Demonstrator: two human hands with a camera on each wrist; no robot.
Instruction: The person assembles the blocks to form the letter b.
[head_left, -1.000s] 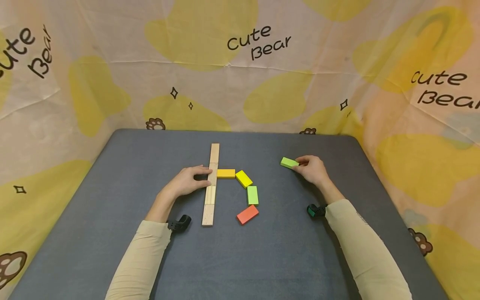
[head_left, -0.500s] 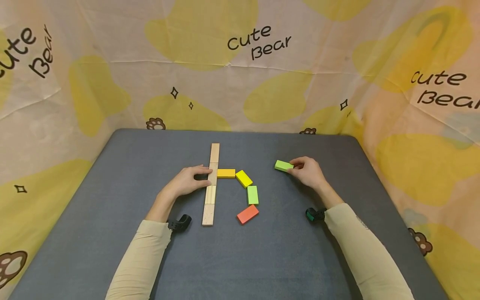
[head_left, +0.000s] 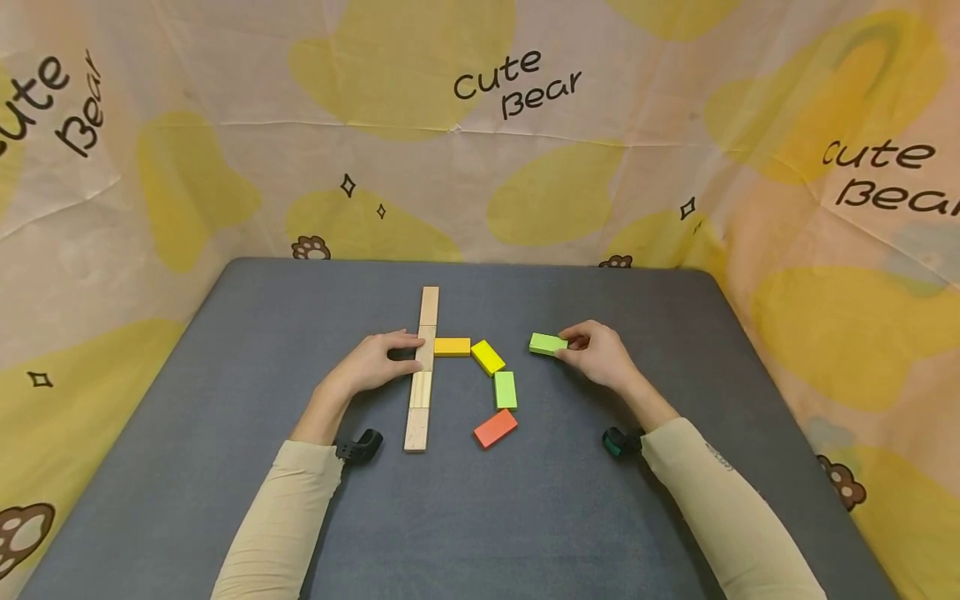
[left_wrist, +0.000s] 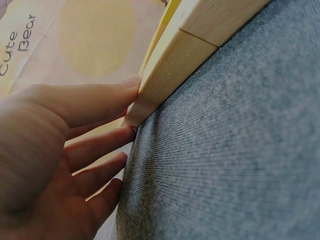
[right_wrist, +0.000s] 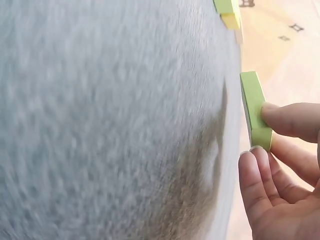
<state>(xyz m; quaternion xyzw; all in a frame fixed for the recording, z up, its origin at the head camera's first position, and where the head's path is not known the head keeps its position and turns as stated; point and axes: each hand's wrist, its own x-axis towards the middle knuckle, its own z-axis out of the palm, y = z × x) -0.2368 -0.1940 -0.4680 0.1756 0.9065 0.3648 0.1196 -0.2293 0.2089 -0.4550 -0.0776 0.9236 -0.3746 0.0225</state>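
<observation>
In the head view, four-sided wooden blocks form a straight column (head_left: 422, 390). My left hand (head_left: 372, 362) rests thumb and fingertips against its left side; the left wrist view shows the thumb (left_wrist: 100, 102) touching a plain block (left_wrist: 175, 62). My right hand (head_left: 600, 354) pinches a light green block (head_left: 548, 344) by its right end, between thumb and fingers. In the right wrist view that block (right_wrist: 254, 102) is held above the cloth. Left of it, a curve runs from the column through an orange-yellow block (head_left: 452, 347), a yellow block (head_left: 488, 358), another green block (head_left: 506, 391) and a red block (head_left: 495, 429).
A grey cloth-covered table (head_left: 525, 517) lies under everything. Behind it and at both sides hangs a patterned yellow and cream curtain (head_left: 420, 192). Black camera bands sit at the left wrist (head_left: 361, 447) and the right wrist (head_left: 622, 443).
My right hand has moved left and toward me with the green block, bringing it closer to the yellow block. The left hand and the laid blocks have stayed still.
</observation>
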